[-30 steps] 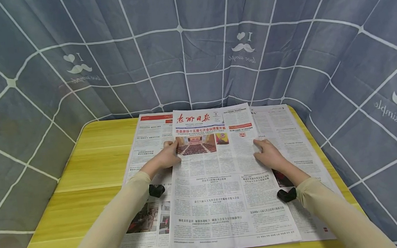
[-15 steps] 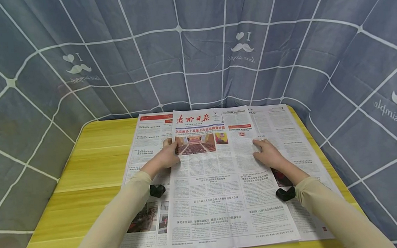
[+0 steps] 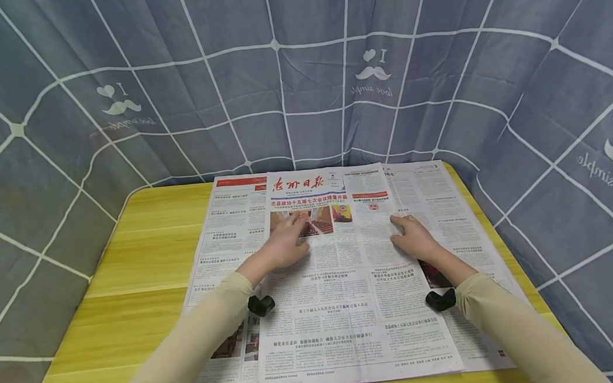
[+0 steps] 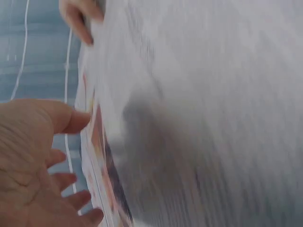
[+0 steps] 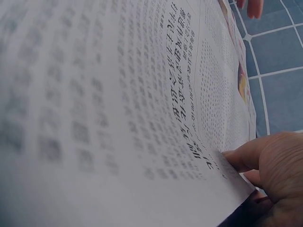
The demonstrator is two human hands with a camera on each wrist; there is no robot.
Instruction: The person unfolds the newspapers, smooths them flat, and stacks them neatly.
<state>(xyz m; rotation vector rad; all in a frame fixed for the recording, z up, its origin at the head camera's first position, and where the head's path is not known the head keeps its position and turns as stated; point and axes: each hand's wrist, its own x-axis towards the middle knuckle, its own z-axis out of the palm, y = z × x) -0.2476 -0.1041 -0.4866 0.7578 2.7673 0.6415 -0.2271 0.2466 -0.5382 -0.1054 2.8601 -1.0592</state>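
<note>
A folded newspaper (image 3: 339, 289) with a red masthead lies front page up over a wider opened newspaper (image 3: 220, 238). My left hand (image 3: 285, 242) is over its front-page photo, overlapping the left part of the page. In the left wrist view that hand (image 4: 33, 161) has its thumb and fingers spread apart with nothing between them. At the right edge of the folded newspaper, my right hand (image 3: 415, 237) pinches the paper. The right wrist view shows the thumb (image 5: 244, 156) on top of the sheet and the other fingers at and under its edge, partly hidden.
Both newspapers lie on a yellow wood-grain table (image 3: 137, 272), bare at the left. A grey-blue curtain (image 3: 310, 80) with white grid lines surrounds the table at the back and sides. A black wrist-worn piece (image 3: 261, 305) sits by the left sleeve.
My left hand has let go of the folded newspaper's left edge and moved right, over the photo. The folded newspaper's lower left corner has shifted slightly left. My right hand stays in place.
</note>
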